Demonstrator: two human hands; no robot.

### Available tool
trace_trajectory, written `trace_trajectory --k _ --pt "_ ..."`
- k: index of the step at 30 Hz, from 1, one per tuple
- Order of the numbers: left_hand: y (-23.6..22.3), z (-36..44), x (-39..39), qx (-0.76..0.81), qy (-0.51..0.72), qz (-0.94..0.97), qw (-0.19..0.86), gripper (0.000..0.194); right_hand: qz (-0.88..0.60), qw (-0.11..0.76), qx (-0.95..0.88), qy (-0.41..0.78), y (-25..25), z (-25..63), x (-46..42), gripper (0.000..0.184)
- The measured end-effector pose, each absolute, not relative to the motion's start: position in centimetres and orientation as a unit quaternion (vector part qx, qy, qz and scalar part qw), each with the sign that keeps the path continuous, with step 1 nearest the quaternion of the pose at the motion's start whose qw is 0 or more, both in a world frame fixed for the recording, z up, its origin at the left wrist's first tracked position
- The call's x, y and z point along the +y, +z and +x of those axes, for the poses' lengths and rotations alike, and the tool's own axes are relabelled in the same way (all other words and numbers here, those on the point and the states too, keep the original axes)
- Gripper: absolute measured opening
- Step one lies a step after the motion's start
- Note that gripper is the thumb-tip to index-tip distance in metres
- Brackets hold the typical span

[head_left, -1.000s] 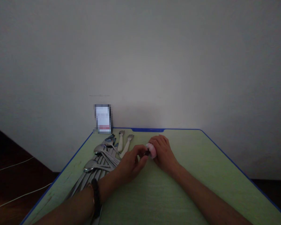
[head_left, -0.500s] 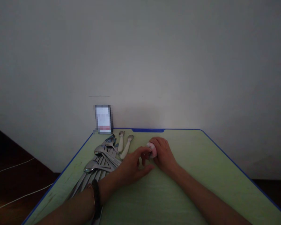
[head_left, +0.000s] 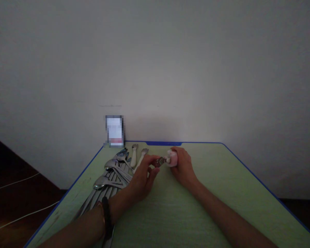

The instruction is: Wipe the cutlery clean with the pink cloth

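Between thumb and fingers, my left hand pinches a small shiny metal piece; its exact kind is unclear. The metal piece meets a small rounded pink and white object, and I cannot tell whether the two are joined. My right hand is closed around the pink object from the right side. Just left of my left hand lie forks with cream handles and a pile of metal spoons, partly covered by my left forearm.
A blurred, lit phone-like screen leans against the wall at the back left corner. The green table has a blue rim. Thin white cables run over the dark floor on the left.
My left fingers have shifted off the pink object and drawn back a little left, now pinching the metal piece. The pink object and my right hand have moved slightly right.
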State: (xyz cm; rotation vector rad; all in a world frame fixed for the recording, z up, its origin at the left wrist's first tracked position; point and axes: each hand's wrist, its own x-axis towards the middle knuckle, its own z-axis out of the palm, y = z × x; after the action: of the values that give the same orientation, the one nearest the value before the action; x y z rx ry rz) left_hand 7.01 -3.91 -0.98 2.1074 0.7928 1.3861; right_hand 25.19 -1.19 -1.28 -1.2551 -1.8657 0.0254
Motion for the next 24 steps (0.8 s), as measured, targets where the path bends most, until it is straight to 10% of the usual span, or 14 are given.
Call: trace_trajectory --k 24 --pt "-0.2 7.0 -3.8 0.316 0.466 0.805 0.188 0.017 -0.396 0.293 -0.870 -0.027 -0.7 24.8 -2.0 0.017"
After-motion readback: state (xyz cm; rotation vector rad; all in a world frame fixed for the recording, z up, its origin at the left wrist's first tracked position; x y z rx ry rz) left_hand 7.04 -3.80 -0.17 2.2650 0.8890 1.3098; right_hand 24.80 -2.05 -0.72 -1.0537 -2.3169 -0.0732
